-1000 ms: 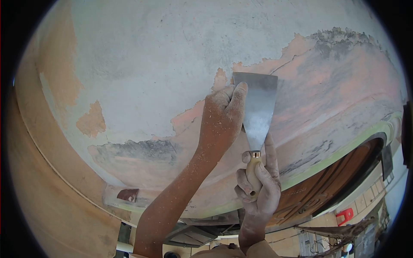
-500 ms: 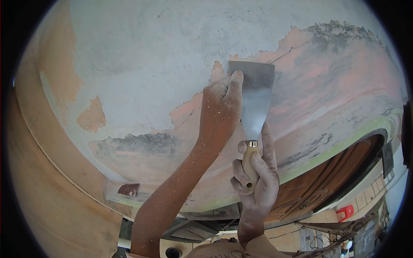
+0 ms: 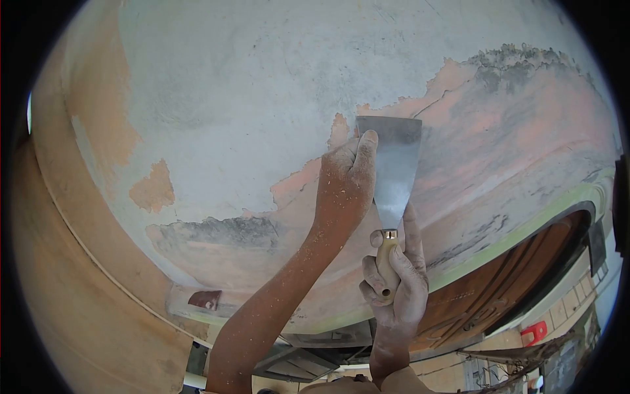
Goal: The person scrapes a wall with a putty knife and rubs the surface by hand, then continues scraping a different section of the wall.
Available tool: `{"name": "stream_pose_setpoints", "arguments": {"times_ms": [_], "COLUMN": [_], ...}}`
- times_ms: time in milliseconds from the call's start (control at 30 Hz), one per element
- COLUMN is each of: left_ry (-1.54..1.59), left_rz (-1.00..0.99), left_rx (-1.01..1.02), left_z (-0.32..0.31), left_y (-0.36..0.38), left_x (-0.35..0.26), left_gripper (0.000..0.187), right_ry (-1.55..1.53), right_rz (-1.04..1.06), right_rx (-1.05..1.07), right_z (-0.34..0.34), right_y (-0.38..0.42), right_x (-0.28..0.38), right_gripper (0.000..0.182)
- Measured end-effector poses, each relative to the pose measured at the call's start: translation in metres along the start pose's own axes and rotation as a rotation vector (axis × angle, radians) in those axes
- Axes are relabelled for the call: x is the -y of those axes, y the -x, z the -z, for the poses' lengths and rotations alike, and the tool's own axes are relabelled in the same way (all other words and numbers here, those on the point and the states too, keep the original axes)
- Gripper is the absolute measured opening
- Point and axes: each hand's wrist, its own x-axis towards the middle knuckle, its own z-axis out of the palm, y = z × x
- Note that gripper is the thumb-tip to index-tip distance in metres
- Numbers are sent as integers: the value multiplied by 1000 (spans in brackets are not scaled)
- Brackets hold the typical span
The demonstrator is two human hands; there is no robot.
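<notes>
A wide putty knife [image 3: 398, 164] with a steel blade and a pale handle lies against a peeling painted surface [image 3: 236, 131]. My right hand [image 3: 405, 289], dusted white, is closed around the handle, its fingers reaching toward the base of the blade. My left hand [image 3: 348, 167] grips the left edge of the blade near its top, thumb lying along it; the other fingers are mostly hidden. The blade's top edge sits just below a ragged paint edge, over a bare pinkish patch [image 3: 453, 144]. Dust and flakes cling to the left forearm.
A green-edged arch [image 3: 499, 259] borders a brown wooden door [image 3: 485, 289] at lower right. A dark red piece [image 3: 205, 300] rests on the ledge at lower left. Farther off is a red plastic stool [image 3: 533, 333]. Dark framed panels [image 3: 295, 361] show below the arms.
The view has shifted, so the surface sits slightly lower and to the right. Relative to it, the putty knife and both hands have come down a little. Both hands keep their hold.
</notes>
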Motion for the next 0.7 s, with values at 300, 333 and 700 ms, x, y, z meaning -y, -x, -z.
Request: {"name": "stream_pose_setpoints", "arguments": {"times_ms": [300,333,700], "left_ry": [17,9,240], "left_rz": [-139,-141,-35], "left_rx": [-17,-25,158], "left_z": [-5,-4,4], "left_y": [-4,-1,17], "left_x": [7,7,20], "left_gripper": [43,43,39], "right_ry": [7,-5,-29], "right_rz": [18,15,4], "right_rx": [21,22,3], "right_z": [9,12,26], "right_y": [-3,-2,11], "right_x": [-5,-6,-15], "right_gripper": [57,57,58]}}
